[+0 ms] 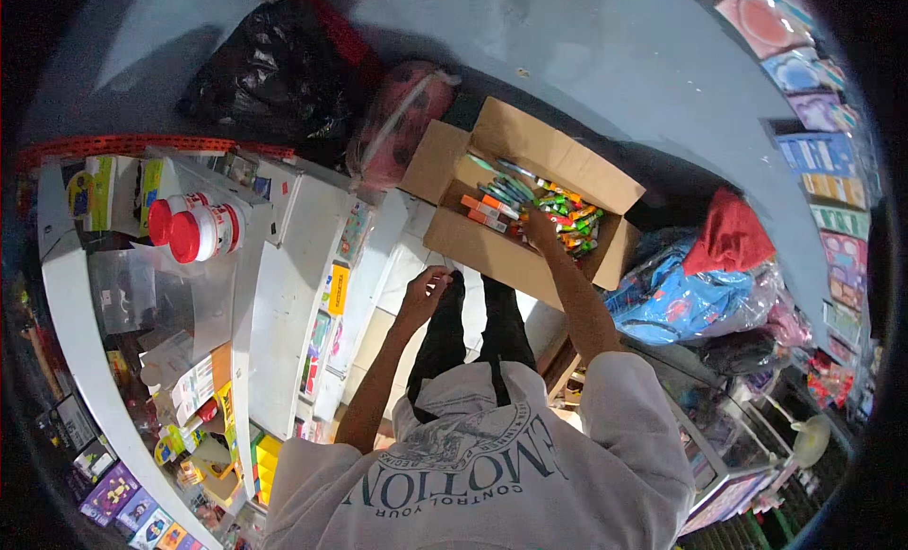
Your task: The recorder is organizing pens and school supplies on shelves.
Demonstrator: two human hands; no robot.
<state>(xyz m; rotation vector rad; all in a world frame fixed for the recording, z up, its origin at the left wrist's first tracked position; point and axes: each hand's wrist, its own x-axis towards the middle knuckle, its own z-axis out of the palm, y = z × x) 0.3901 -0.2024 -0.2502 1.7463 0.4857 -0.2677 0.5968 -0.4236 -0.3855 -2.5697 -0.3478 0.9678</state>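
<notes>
In front of me stands an open cardboard box [496, 263] with its flaps spread. Loose small packages [578, 213], mostly green and orange, fill its right side. Several slim greenish items [511, 188] lie at its left, beside orange-and-white small cartons [484, 213]. My right hand [540, 229] reaches over the near side into the box, at the items; its fingertips are partly hidden, so a grip cannot be made out. My left hand [428, 287] is outside the box, below its left near corner, fingers curled; nothing can be made out in it.
White shelving [284, 323] with goods runs along the left, two red-lidded white jars [195, 227] on top. A black plastic bag [269, 75] and a wrapped pink bundle [401, 121] sit behind. Right of the box are a blue plastic-wrapped bundle [681, 302] and red cloth [731, 234].
</notes>
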